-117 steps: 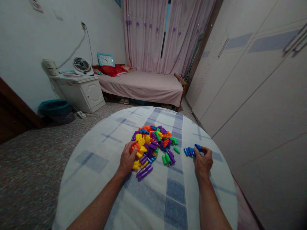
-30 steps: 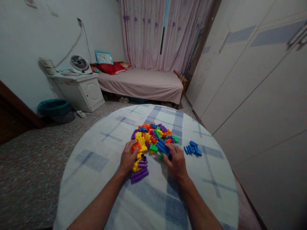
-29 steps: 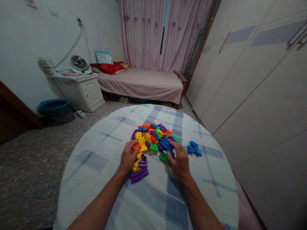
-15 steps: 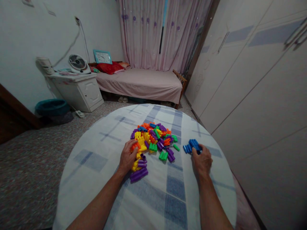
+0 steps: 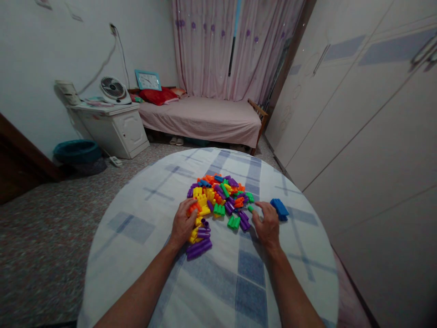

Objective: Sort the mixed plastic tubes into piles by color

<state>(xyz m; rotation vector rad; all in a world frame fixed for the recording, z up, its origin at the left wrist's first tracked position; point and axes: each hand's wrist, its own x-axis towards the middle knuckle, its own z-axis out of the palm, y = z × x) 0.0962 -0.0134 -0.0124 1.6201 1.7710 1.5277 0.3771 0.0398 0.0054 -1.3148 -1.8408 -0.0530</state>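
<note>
A heap of colourful plastic building blocks [image 5: 219,210] lies mid-table, in orange, yellow, green, purple and some blue. At its left side my left hand [image 5: 183,222] is closed around an orange block [image 5: 194,208], partly hidden by the fingers. Yellow and purple blocks [image 5: 199,249] lie just in front of that hand. My right hand [image 5: 267,224] is at the heap's right edge, thumb and forefinger apart beside a small green block [image 5: 250,208]. Right of this hand sits a group of blue blocks [image 5: 279,209], away from the heap.
Everything lies on a round table with a white and blue checked cloth [image 5: 143,269]. Past it stand a bed [image 5: 201,116], a white cabinet [image 5: 131,132] with a fan [image 5: 113,89], and a tall wardrobe [image 5: 358,123] on the right.
My right hand has let go of the blue blocks and moved left to the green block. The blue blocks now sit closer together. My left hand stays on the orange block.
</note>
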